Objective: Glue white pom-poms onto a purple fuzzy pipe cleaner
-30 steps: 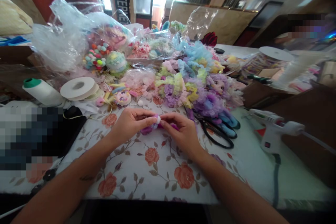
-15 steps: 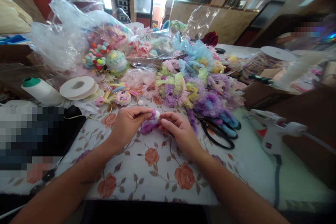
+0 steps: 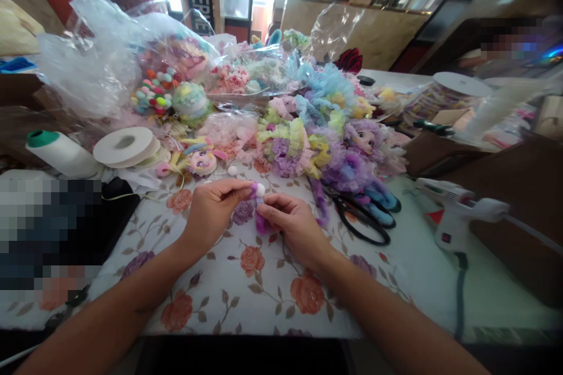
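Over the flowered tablecloth (image 3: 229, 304), my left hand (image 3: 213, 208) pinches one end of a fuzzy purple-and-white plush strip (image 3: 263, 225) between thumb and fingers. A small white pom-pom (image 3: 261, 190) sits at that end, against the left fingertips. My right hand (image 3: 292, 222) is closed on the strip lower down, its fingers bent and partly hiding it. The strip's purple tail hangs below the right fingertips. Another small white pom-pom (image 3: 232, 170) lies on the cloth just beyond my left hand.
Black-handled scissors (image 3: 363, 222) and a white glue gun (image 3: 453, 211) lie to the right. Behind the hands are ruffled dolls (image 3: 347, 158), a doll head (image 3: 202, 159) and plastic bags (image 3: 97, 58). A ribbon spool (image 3: 125, 146) and a thread cone (image 3: 61, 152) stand left.
The strip has turned from lying sideways under the fingers to hanging down by my right hand. My right fingers have shifted slightly lower along it; the left still pinches its end.
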{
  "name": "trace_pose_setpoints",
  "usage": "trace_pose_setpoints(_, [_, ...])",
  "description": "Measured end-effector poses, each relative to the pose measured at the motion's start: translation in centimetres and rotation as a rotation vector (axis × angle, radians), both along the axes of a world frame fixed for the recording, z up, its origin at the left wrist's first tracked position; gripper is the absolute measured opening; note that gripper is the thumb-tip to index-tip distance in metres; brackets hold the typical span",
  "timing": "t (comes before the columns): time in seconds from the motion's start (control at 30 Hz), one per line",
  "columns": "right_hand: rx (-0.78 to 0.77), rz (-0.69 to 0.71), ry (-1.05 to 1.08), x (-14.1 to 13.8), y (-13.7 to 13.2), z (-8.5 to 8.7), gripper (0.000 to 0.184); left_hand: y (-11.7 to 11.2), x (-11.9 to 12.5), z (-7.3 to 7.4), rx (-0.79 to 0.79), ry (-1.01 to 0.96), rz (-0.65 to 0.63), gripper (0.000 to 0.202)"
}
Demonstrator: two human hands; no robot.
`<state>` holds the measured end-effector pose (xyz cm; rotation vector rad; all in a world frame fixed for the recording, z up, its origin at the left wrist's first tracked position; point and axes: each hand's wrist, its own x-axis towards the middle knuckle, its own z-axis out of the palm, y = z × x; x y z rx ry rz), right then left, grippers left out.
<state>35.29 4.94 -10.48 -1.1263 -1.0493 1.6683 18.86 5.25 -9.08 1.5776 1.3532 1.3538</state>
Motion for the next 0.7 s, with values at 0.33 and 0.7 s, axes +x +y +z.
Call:
trace_pose_setpoints(0.33, [-0.025, -0.013, 0.025, -0.1, -0.1, -0.1, 0.026, -0.4, 0.0, -1.0, 0.229, 0.212, 0.049, 0.016])
trace_pose_setpoints(0.7, [-0.063, -0.019, 0.096, -0.1, -0.3, 0.2, 0.021, -0.7, -0.2, -1.5, 0.35, 0.274, 0.022, 0.021])
